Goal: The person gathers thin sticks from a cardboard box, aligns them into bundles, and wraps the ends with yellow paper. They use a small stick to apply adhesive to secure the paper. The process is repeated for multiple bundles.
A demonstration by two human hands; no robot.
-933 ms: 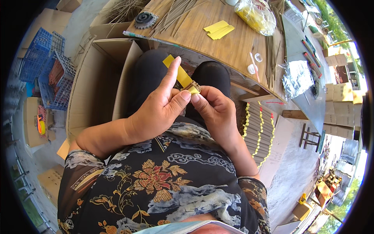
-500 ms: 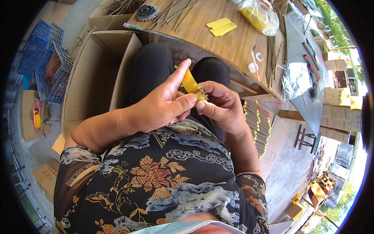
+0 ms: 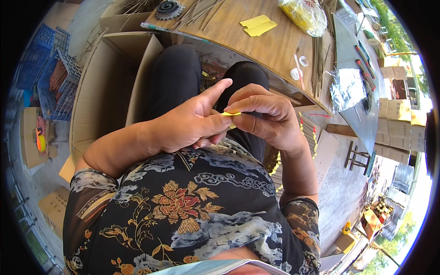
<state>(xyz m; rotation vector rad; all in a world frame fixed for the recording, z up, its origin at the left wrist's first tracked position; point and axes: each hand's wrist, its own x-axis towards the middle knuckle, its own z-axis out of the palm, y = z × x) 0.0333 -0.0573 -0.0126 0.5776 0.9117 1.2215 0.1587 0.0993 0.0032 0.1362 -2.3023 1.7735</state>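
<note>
Yellow paper strip pinched between both hands

I see my left hand (image 3: 192,123) and right hand (image 3: 266,119) clenched together over my lap, both gripping a thin yellow paper strip (image 3: 230,114), mostly hidden. I judge a rolling or folding step; next calls for steady fingertip pressure.

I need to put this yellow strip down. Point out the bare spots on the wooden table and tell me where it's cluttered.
The wooden table is bare between the yellow paper stack and the near edge, and left of that stack up to the loose sticks. It is crowded at the right: the yellow bag, the stick bundle and crumpled clear plastic. Both hands pinch the yellow strip.
</note>
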